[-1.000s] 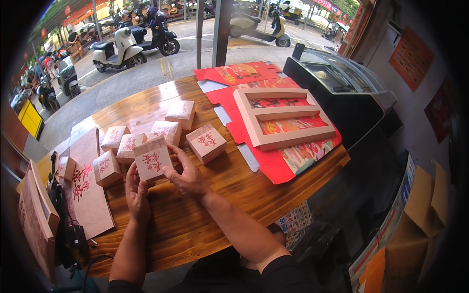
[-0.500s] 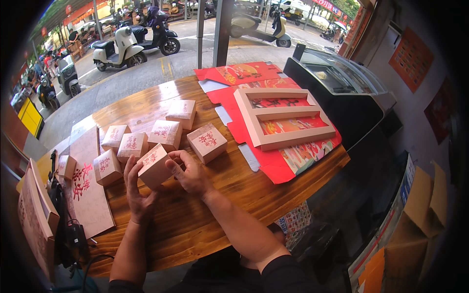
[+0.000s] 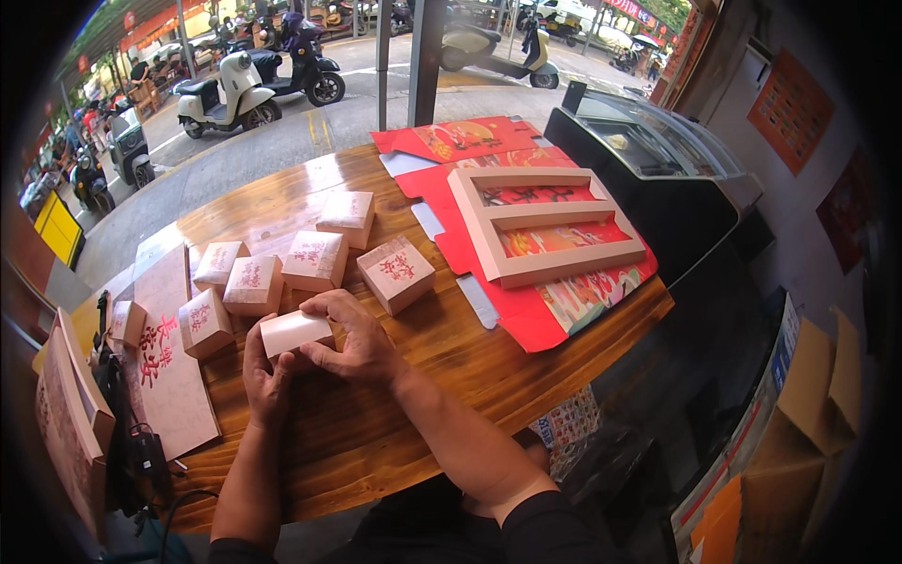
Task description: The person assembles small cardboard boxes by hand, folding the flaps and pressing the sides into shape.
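Note:
Between my two hands is a small pink cardboard box, a plain glossy face turned up. My left hand grips its left side, thumb at the near edge. From the right, my right hand closes on it, fingers over the far edge and thumb in front. Behind my hands stand several matching boxes with red lettering: one box beyond my right hand, another box close beyond my left, and a third box farther back.
A pink two-slot tray rests on flattened red printed cardboard at right. Left on the wooden table lie a pink printed panel, a larger pink box and a black cabled device. A glass display case stands beyond.
The held box has been tipped: its lettered face no longer shows, and a plain face is now up. My right fingers have moved over its far edge.

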Demonstrator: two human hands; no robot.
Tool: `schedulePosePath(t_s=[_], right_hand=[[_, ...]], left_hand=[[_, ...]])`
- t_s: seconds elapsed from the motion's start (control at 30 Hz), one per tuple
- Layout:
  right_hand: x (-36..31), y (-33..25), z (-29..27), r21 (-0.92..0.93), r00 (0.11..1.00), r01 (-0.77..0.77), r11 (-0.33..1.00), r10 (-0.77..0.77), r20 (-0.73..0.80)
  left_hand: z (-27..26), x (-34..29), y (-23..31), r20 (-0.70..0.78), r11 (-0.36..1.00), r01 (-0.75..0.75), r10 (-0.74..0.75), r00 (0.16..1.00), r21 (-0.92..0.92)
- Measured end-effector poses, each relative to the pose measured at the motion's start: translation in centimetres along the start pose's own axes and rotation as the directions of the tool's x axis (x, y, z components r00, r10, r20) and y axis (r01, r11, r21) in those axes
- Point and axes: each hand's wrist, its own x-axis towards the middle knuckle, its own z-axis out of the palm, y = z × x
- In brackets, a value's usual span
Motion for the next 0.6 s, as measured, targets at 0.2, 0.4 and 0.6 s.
schedulePosePath(t_s=[0.2,0.4,0.6], right_hand=[[0.1,-0.5,0.2,0.042,0.998,-0.023,0.999,0.025,-0.057],[-0.2,-0.3,0.2,0.116,0.982,-0.144,0.983,0.156,-0.109],[-0.3,0.6,0.0,0.434,0.915,-0.326,0.840,0.395,-0.078]], left_hand=[[0.0,0.0,-0.3,0.024,0.996,-0.031,0.029,0.999,0.080],[-0.1,-0.4,-0.7,0.048,0.998,0.030,-0.033,0.998,0.062],[0.9,-0.4,0.0,0.088,0.997,-0.036,0.030,0.996,0.068]])
